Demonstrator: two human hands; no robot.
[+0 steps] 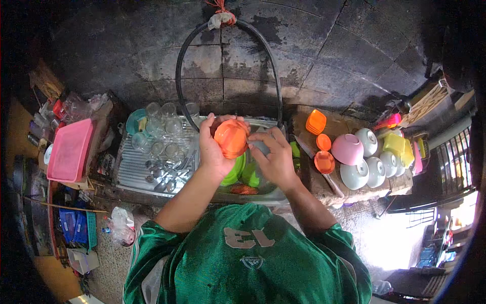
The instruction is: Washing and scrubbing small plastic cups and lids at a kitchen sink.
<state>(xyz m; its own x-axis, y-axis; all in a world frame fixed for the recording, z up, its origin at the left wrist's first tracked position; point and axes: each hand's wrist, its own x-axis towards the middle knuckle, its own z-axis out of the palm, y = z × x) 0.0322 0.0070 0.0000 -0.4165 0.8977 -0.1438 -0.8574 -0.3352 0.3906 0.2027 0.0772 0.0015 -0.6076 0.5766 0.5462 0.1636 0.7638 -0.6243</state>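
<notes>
My left hand [212, 146] holds an orange plastic dish [231, 139] with a wavy rim above the sink basin. At its right edge is my right hand [274, 157], fingers bent and thumb tip close to the rim. Whether those fingertips grip the dish cannot be made out. Beneath both hands, green plastic dishes [238, 170] lie in the metal sink [271, 194]. A reddish-brown scrubbing pad or similar item [243, 189] rests near the basin's front edge. Part of the basin is hidden by my hands.
On the left drainboard [131, 167] stand several clear glasses [173, 125] and metal spoons [171, 182]. White bowls [355, 175], a pink bowl [347, 149], stacked orange dishes [316, 121] and a knife [303, 146] occupy the right counter. A black hose [179, 64] loops behind the sink.
</notes>
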